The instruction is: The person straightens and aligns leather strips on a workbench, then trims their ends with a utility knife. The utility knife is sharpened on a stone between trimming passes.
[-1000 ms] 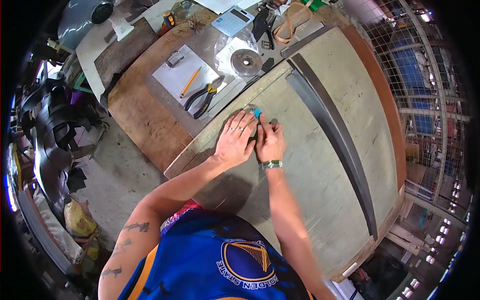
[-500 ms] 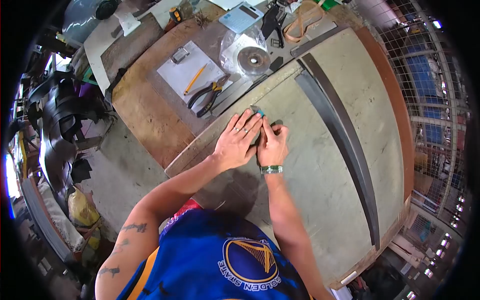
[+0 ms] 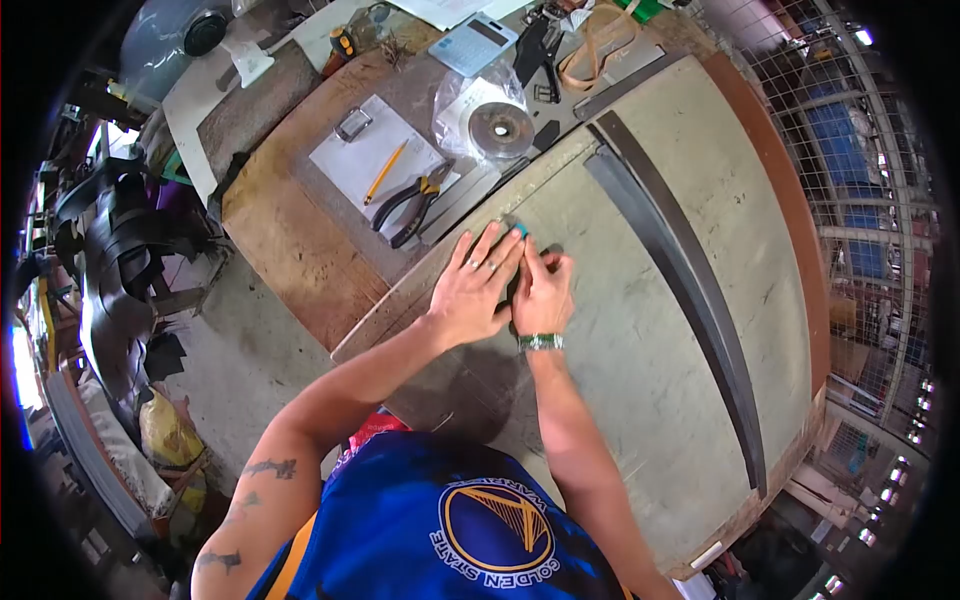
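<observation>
My left hand (image 3: 472, 292) lies palm down on the pale board (image 3: 640, 370), its ringed fingers stretched forward. A small blue piece (image 3: 519, 230) shows at its fingertips, by the board's raised edge. Close beside it, my right hand (image 3: 543, 292) has its fingers curled into a pinch; what they hold is mostly hidden, and I cannot tell its kind. A dark patch shows between the two hands. To the right, long dark strips (image 3: 690, 285) lie lengthwise on the board.
Beyond the board's edge lie pliers (image 3: 412, 205), a pencil (image 3: 386, 172), a clipboard with paper (image 3: 350, 160), a round metal disc (image 3: 501, 131) and a calculator (image 3: 473, 44). Wire mesh (image 3: 855, 150) stands on the right. Dark sheet scraps (image 3: 120, 270) hang at the left.
The view has shifted slightly. Both hands stay at the same spot by the board's edge; the left fingers look a little more spread, and the grey tip beside the blue piece shows less.
</observation>
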### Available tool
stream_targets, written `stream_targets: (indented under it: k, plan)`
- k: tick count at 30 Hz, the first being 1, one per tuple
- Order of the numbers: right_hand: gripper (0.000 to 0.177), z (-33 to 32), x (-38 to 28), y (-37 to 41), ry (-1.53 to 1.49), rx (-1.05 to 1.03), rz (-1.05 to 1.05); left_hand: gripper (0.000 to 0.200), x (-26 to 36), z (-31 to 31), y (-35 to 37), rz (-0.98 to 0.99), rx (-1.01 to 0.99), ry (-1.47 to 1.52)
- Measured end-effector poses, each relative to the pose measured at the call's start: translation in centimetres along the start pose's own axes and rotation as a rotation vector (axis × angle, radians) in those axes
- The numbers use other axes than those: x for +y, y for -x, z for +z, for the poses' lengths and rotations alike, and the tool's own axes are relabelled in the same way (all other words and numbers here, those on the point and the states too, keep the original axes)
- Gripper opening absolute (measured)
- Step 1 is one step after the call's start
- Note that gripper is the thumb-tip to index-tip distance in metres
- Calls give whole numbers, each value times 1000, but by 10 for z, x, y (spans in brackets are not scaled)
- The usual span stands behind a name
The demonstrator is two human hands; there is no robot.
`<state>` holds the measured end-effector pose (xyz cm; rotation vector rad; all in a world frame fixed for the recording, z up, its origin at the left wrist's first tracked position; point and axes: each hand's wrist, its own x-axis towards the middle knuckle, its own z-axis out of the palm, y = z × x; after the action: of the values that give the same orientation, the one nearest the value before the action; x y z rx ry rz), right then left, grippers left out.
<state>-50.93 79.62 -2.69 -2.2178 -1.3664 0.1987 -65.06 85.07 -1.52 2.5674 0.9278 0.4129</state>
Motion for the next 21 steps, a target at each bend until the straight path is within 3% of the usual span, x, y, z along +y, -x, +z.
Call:
stream_targets:
  k: [3,7,8,13,21]
  plan:
    - [31,-4,-4,-18,-28,86,3,92,-6,0,-24,10,-45,-20]
    - [31,-2,-3,-11,14,17,23,93,0,-4,-16,1,8,23]
    - [30,2,0,-22,12,55,5,94,-3,-1,-25,-17,-86,-53]
    - [35,-2,5,-11,20,27,-37,93,-2,3,-14,8,-25,-7]
    - [35,9,9,-30,26,31,22,97,-3,3,-33,-26,-90,-38]
